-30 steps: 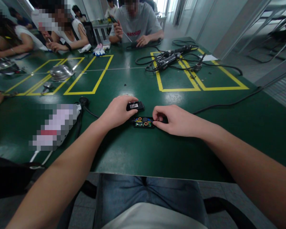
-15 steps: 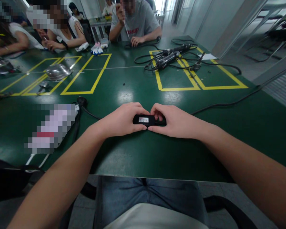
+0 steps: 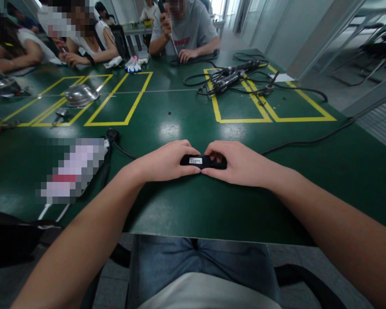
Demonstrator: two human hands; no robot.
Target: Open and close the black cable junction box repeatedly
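Observation:
Above the green table (image 3: 180,206), near its front edge, my left hand (image 3: 167,162) is closed on a black cable connector (image 3: 195,161) with a white label. My right hand (image 3: 241,163) pinches the black cable end (image 3: 218,163) at the connector's right side, fingertips close to those of my left hand. Whether the two black parts are fully joined, I cannot tell. One black cable (image 3: 125,151) leads from a round black plug (image 3: 113,135) toward my left hand. Another black cable (image 3: 305,140) runs off to the right from behind my right hand.
A pixelated pale object (image 3: 77,169) lies at the left. Beyond it are a shiny metal bowl-shaped part (image 3: 81,95) and yellow tape frames (image 3: 140,98). Black cylindrical tools with tangled cables (image 3: 228,80) lie at the back right. Other people sit across the table, one holding a thin rod (image 3: 173,43).
The whole view has shifted slightly. My hands keep the same grip on the connector and cable end, with hardly any movement between them.

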